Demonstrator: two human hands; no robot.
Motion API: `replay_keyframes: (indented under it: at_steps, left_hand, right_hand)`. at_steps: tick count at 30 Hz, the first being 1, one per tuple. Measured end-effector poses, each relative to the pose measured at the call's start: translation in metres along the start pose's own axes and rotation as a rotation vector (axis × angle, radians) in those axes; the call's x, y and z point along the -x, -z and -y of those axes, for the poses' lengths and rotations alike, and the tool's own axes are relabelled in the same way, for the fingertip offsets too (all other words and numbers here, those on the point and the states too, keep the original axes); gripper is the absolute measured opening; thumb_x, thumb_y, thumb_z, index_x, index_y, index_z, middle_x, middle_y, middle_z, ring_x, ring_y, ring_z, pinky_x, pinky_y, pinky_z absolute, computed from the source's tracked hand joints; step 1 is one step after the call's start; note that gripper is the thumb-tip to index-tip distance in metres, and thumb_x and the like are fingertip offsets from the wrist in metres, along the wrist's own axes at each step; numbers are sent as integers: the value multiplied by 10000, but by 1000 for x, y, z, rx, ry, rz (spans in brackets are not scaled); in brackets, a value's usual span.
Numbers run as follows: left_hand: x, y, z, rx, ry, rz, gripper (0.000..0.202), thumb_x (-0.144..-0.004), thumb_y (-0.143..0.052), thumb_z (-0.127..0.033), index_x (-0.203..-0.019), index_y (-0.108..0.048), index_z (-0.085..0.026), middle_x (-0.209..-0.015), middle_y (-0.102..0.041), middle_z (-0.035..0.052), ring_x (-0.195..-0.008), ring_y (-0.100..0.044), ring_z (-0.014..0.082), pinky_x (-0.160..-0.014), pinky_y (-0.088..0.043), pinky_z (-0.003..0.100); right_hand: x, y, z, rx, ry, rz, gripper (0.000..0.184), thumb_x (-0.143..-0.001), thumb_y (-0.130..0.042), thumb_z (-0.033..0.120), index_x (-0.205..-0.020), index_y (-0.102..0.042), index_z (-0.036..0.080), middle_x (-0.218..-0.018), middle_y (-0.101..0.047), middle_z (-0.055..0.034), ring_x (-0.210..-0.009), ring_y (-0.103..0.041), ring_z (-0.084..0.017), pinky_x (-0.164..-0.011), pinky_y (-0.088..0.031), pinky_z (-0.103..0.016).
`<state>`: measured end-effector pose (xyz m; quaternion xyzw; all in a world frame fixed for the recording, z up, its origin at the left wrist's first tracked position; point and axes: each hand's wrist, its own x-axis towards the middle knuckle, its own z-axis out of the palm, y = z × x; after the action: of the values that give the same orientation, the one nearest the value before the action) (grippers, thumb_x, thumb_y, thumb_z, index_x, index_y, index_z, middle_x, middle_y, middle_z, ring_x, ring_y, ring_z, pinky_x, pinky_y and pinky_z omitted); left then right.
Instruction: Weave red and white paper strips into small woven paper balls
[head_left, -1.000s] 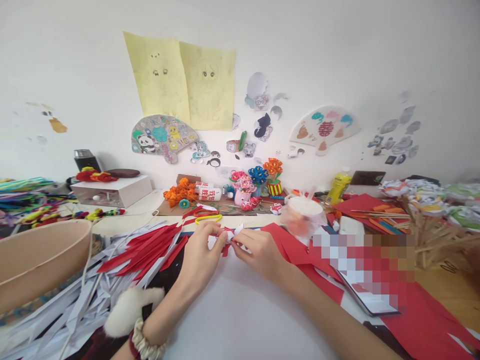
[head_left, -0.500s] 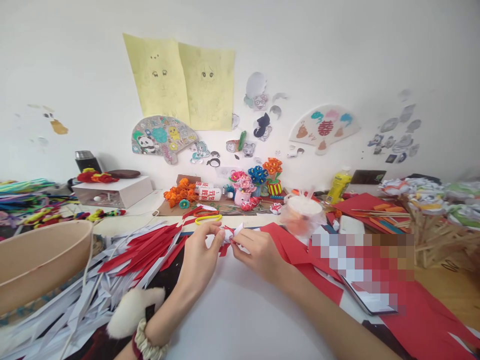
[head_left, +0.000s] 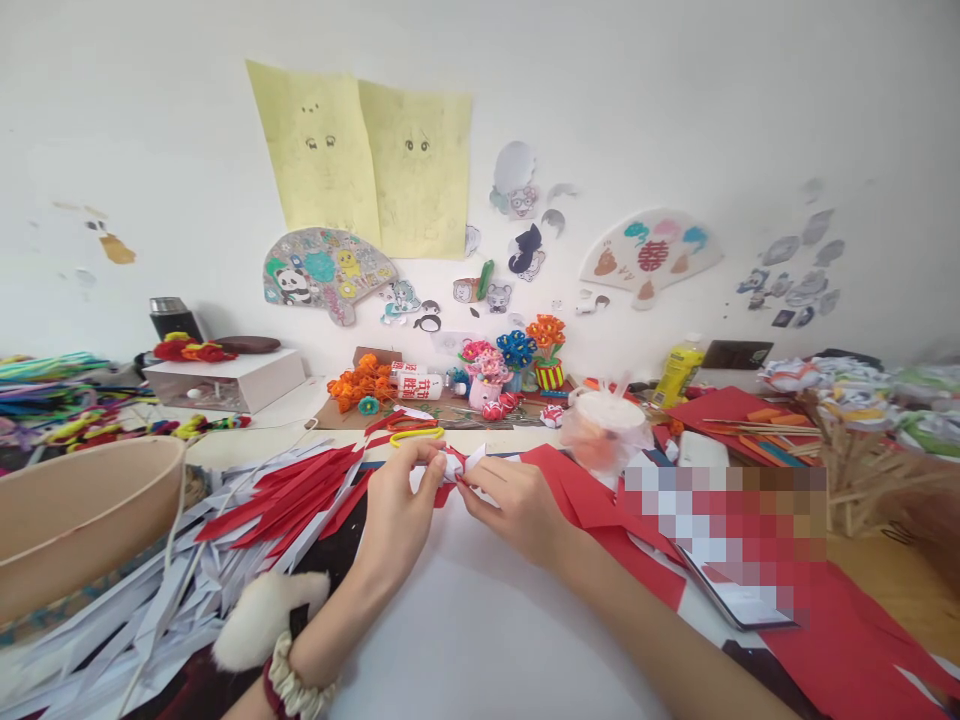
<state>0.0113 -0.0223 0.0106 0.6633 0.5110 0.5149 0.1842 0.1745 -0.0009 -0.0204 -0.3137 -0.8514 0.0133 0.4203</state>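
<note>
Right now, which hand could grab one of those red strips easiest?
Probably the left hand: the red strips lie right beside it, while the right hand sits farther off. Both pinch the small folded paper.

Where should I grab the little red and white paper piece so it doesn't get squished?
Probably pinch its two ends, one from each side, as the left hand and right hand do now. The red and white paper piece is small and folded, so light fingertips at its edges suit it best.
</note>
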Motion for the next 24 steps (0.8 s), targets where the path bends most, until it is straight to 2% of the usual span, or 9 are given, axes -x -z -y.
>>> replay_keyframes:
  at_steps: [3,6,8,14,18,24]
  left_hand:
    - [-3,2,2,-48,-36,-29,211,-871,-485,-362,-784,-584,-198,-945,-703,51,-893,-638,211,-801,-486,330]
    - [-4,3,4,-77,-92,-24,205,-884,-472,-339,-770,-568,-198,-921,-693,44,-856,-631,199,-769,-485,316]
    - [-3,2,5,-96,-140,-13,204,-894,-465,-329,-768,-558,-198,-956,-690,51,-888,-630,204,-781,-482,323]
    - [-1,2,4,-210,-220,10,191,-914,-447,-268,-765,-544,-200,-1029,-680,57,-995,-617,227,-866,-454,379]
    - [0,2,1,-252,-267,35,180,-917,-441,-238,-777,-547,-200,-1050,-675,60,-1006,-606,225,-875,-443,376]
    - [1,2,4,-259,-284,42,198,-924,-445,-248,-767,-557,-203,-1064,-674,49,-1000,-600,222,-876,-434,371]
  right_hand:
    - [-3,6,3,-119,-67,-35,119,-879,-527,244,-832,-634,220,-804,-673,-38,-692,-575,-159,-630,-405,-279]
    - [-7,11,7,-224,-248,-144,122,-862,-536,243,-876,-654,221,-777,-660,-27,-619,-536,-143,-587,-419,-268]
    - [-9,13,9,-288,-342,-160,132,-860,-553,275,-876,-671,218,-750,-648,-24,-590,-513,-138,-554,-408,-261]
    - [-11,12,10,-431,-488,-52,137,-810,-635,339,-865,-680,221,-561,-494,35,-485,-424,-112,-479,-318,-244]
    - [-12,15,11,-499,-584,-15,155,-777,-659,358,-810,-655,206,-492,-489,49,-457,-426,-111,-481,-309,-245]
    - [-12,13,14,-471,-660,34,172,-801,-633,355,-806,-673,188,-406,-493,62,-399,-451,-109,-497,-334,-246]
